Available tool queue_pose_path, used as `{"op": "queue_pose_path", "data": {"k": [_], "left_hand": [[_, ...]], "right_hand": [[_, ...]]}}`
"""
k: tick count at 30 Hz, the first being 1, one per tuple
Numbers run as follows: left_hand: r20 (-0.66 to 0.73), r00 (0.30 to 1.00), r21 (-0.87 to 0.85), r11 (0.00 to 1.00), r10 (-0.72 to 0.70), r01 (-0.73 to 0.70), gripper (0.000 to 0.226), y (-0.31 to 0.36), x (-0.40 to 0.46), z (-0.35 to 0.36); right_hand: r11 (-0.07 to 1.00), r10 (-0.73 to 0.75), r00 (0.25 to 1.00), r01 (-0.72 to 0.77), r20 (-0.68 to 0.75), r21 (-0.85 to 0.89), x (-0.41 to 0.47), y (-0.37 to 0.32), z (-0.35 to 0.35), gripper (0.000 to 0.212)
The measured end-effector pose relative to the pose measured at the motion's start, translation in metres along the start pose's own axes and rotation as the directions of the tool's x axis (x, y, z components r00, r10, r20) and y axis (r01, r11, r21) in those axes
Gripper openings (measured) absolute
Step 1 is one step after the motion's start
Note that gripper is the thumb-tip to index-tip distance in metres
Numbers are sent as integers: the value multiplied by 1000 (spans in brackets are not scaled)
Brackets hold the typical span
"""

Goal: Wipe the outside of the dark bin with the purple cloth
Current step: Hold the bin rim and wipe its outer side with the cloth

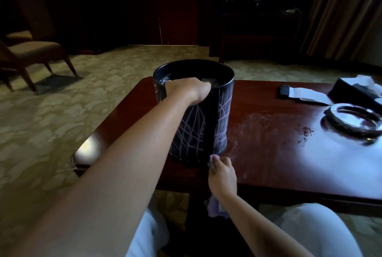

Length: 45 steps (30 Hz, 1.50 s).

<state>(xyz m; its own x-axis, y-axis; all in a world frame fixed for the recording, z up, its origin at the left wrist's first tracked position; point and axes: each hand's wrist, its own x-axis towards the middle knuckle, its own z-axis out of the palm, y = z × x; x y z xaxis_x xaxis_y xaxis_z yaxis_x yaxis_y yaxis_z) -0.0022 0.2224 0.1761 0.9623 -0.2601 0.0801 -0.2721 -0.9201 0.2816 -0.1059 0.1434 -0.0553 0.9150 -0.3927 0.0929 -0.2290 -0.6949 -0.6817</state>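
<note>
**Two hands on the bin, cloth at its foot**

Dim room here, and plenty is lost to it: the far wall is nearly black, with only faint door handles at the top and a shelf unit on the far right that can't be read. The inside of the bin is murky too, just a glint of something shiny like a liner near the rim. No brand, label or writing can be made out anywhere.

The tall dark cylindrical bin with pale scratchy line pattern (pixel 206 124) stands upright on the near-left part of the glossy reddish-brown wooden table (pixel 279 153). The left hand (pixel 189 89) is hooked over the bin's near rim, fingers curled down inside and hidden, thumb side outside, clamped on the wall.

Down low, the right hand (pixel 222 174) sits at the bin's near-right base, fingers bunched tight around the crumpled purple cloth (pixel 215 207). A small tuft pokes out above the fingertips and touches the bin's bottom edge; the rest hangs below the wrist, past the table's near edge.

Far right on the table, a shiny silver round dish (pixel 351 122) is cut off by the frame, and beyond it a dark tissue box (pixel 351 91). A wooden armchair (pixel 31 50) stands far left on the patterned carpet.
</note>
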Motion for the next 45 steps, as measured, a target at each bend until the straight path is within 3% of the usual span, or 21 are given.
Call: {"op": "queue_pose_path", "data": {"k": [4, 9, 19, 24, 30, 34, 40, 45], "left_hand": [[3, 1000, 6, 1000, 0, 0, 60, 0, 0, -1], [8, 1000, 6, 1000, -12, 12, 60, 0, -1, -2], [-29, 1000, 11, 1000, 2, -1, 52, -1, 1, -1], [-20, 1000, 16, 1000, 9, -9, 61, -1, 2, 1], [-25, 999, 63, 998, 30, -28, 57, -2, 4, 1], [-44, 999, 58, 998, 27, -24, 52, -1, 4, 2], [-16, 1000, 58, 998, 21, -20, 59, -2, 4, 2], [-30, 999, 52, 998, 26, -24, 63, -2, 5, 3]], "right_hand": [[998, 60, 998, -61, 27, 30, 3, -3, -3, 43], [997, -29, 999, 31, -30, 65, -7, -2, 2, 34], [955, 140, 970, -79, -198, 284, -6, -8, 6, 27], [998, -27, 986, 37, -161, 59, -7, -7, 15, 22], [953, -301, 954, 301, 4, -38, -11, -6, 18, 20], [964, -262, 951, 265, -167, 0, -13, -7, 26, 11], [957, -258, 966, 254, -11, -139, -8, -7, 23, 19], [966, -255, 962, 248, -101, -76, -14, -11, 22, 18]]}}
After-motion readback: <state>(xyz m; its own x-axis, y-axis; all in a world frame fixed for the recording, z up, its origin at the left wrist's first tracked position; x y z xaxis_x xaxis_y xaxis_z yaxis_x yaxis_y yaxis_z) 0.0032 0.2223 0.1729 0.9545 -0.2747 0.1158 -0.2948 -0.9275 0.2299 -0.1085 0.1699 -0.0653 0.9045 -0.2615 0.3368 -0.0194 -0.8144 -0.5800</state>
